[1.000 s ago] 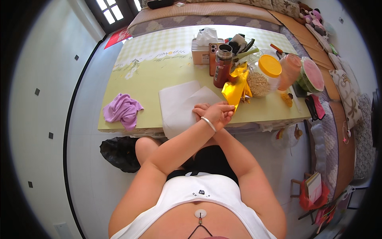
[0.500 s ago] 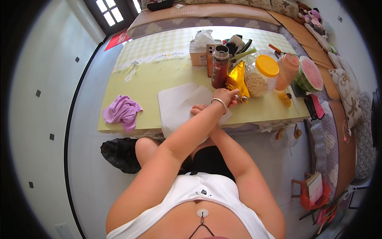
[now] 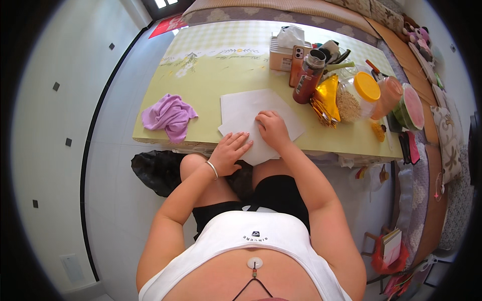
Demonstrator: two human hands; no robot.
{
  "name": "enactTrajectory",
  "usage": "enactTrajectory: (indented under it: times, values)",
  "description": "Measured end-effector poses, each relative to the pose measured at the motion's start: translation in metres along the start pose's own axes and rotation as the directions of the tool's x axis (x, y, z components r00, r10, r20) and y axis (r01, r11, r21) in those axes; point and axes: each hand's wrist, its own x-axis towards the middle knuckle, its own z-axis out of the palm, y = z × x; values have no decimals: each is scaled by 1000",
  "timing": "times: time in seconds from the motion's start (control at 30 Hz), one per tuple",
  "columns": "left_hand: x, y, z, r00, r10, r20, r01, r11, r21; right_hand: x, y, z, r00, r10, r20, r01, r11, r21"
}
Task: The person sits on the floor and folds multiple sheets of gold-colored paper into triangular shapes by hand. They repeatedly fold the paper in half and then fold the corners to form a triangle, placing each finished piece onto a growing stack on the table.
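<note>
White paper sheets lie overlapping at the table's front edge, one corner hanging over towards my lap. My left hand, with a silver bangle on the wrist, rests palm down on the near left part of the paper, fingers stretched out. On the paper's middle is my right hand, its fingers bent and pressed together against the sheet; the fingertips are partly hidden. Gold foil packets stand bunched just beyond my right hand, beside a red-brown bottle without a lid.
A crumpled purple cloth lies at the table's left. Behind the bottle stand a phone and a tissue box. Farther right are a yellow-lidded jar, a pinkish container and a cut watermelon.
My left hand has come back from the gold packets to the paper's near left side, so my arms no longer cross. My right hand has shifted on the paper. The whole view has shifted.
</note>
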Motion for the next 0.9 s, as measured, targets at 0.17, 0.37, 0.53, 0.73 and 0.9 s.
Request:
enactTrajectory:
  times: [0.17,0.37,0.53,0.73,0.9]
  values:
    - [-8,2,17,979,-135,-150,136,991,-8,-15,-27,-17,945,-134,300,156,986,-51]
    - [-1,31,10,916,-385,-113,361,914,-187,-56,-44,-48,843,-113,526,199,974,-109]
    - [13,32,-6,969,-220,-109,144,870,-472,-64,-1,-45,871,-105,480,54,991,120]
    - [-4,-33,-24,999,-19,-43,-5,868,-497,-55,14,-59,937,-41,346,-88,933,349]
    - [-5,-59,15,930,-322,-177,127,733,-669,-54,35,-48,925,297,238,-379,777,503]
